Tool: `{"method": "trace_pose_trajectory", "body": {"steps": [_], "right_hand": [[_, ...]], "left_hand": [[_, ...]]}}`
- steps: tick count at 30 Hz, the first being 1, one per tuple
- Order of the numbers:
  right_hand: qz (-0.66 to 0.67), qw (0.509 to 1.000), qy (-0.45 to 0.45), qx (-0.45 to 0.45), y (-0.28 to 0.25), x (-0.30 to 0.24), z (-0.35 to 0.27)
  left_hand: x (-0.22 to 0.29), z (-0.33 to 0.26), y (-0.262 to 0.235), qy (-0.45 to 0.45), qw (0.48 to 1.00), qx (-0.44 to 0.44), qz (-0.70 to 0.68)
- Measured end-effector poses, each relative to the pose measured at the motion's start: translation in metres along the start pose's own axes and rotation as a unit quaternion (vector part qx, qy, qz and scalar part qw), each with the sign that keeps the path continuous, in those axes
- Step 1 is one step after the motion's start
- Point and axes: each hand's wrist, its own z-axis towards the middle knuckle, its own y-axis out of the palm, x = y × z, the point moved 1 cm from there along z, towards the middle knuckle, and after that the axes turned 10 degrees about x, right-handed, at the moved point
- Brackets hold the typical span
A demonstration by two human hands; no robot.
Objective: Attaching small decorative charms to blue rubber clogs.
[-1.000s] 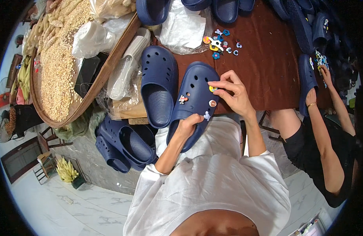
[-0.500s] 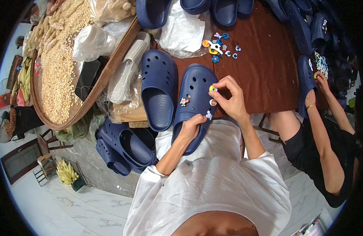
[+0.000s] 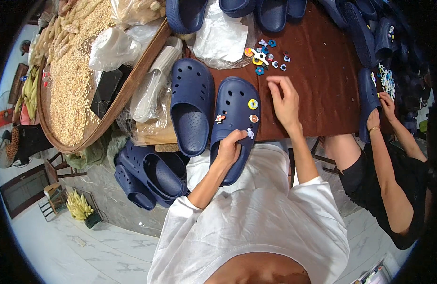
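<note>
My left hand [image 3: 231, 146] grips a navy clog [image 3: 239, 94] at the opening, its thumb on the strap side. Several charms sit on that clog: a yellow ring-shaped charm [image 3: 253, 104], a brown ball charm [image 3: 254, 118], a small red-and-white figure charm [image 3: 220, 119] and a pale purple charm [image 3: 250, 133]. My right hand [image 3: 286, 103] hovers just right of the clog, over the brown cloth, fingers loosely bent and apart with nothing seen in them. A matching clog [image 3: 192, 83] without charms lies to the left. Beyond my right hand is a cluster of loose charms [image 3: 260, 58].
On the left a wooden-rimmed tray [image 3: 128, 92] holds pale kernels. A wrapped pale shoe [image 3: 154, 85] and a plastic bag [image 3: 221, 40] lie beside the clogs. More navy clogs [image 3: 164, 175] are at lower left. At right, a co-worker's hands [image 3: 382, 111] handle another clog [image 3: 368, 94].
My right hand has let go of the yellow ring-shaped charm, which stays on the clog, and moved right and slightly away. My left hand keeps its hold.
</note>
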Motion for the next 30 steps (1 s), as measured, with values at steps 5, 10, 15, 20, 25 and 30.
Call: {"method": "trace_pose_trajectory", "body": {"steps": [5, 10, 15, 20, 25, 30], "right_hand": [[-0.037, 0.999, -0.014, 0.01, 0.026, 0.031, 0.031], [-0.121, 0.991, -0.059, -0.004, 0.037, 0.037, 0.032], [-0.002, 0.999, 0.041, -0.032, 0.028, 0.023, 0.025], [0.228, 0.953, 0.15, -0.129, 0.013, -0.013, 0.015], [0.118, 0.974, 0.072, -0.178, 0.004, -0.033, 0.01], [0.176, 0.957, 0.108, -0.203, -0.003, -0.025, 0.011]], "left_hand": [[-0.005, 0.009, -0.003, 0.006, 0.996, -0.035, -0.076], [0.001, 0.002, 0.012, 0.035, 0.989, -0.027, -0.142], [0.004, 0.002, 0.014, 0.053, 0.985, -0.04, -0.159], [0.002, 0.005, 0.012, 0.034, 0.992, -0.03, -0.115], [-0.001, -0.002, 0.017, 0.035, 0.99, -0.052, -0.126], [-0.019, -0.001, -0.007, 0.013, 0.991, -0.045, -0.125]]}}
